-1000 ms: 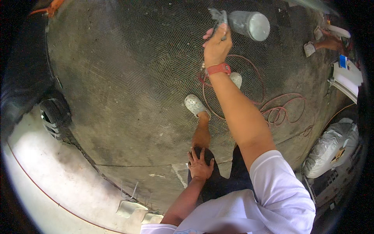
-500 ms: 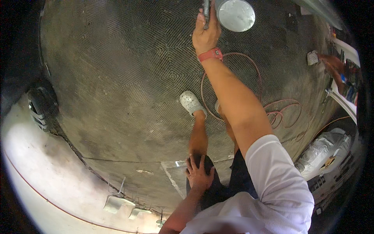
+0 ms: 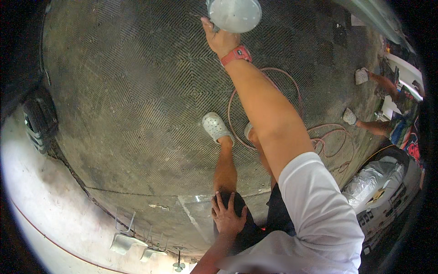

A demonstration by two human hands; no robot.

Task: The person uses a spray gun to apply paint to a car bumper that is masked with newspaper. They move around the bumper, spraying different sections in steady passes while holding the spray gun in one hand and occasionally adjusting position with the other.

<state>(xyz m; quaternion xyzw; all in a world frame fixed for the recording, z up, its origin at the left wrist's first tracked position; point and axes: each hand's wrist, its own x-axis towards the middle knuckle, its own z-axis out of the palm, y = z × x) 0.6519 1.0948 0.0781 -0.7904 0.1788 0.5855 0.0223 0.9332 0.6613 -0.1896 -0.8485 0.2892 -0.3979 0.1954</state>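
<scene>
Canister tool (image 3: 235, 14) at 12 o'clock, my right hand (image 3: 222, 42) gripping it — fingers mostly hidden. Left hand (image 3: 228, 218) at 6, spread on my knee (image 3: 239, 202). Hose (image 3: 336, 124) at 3 — looped on floor (image 3: 137, 128).

Honestly can't read any text here. The red wristwatch (image 3: 236, 55) is way too small, and those dark marks (image 3: 398, 195) lower right are just blurry blobs.
</scene>
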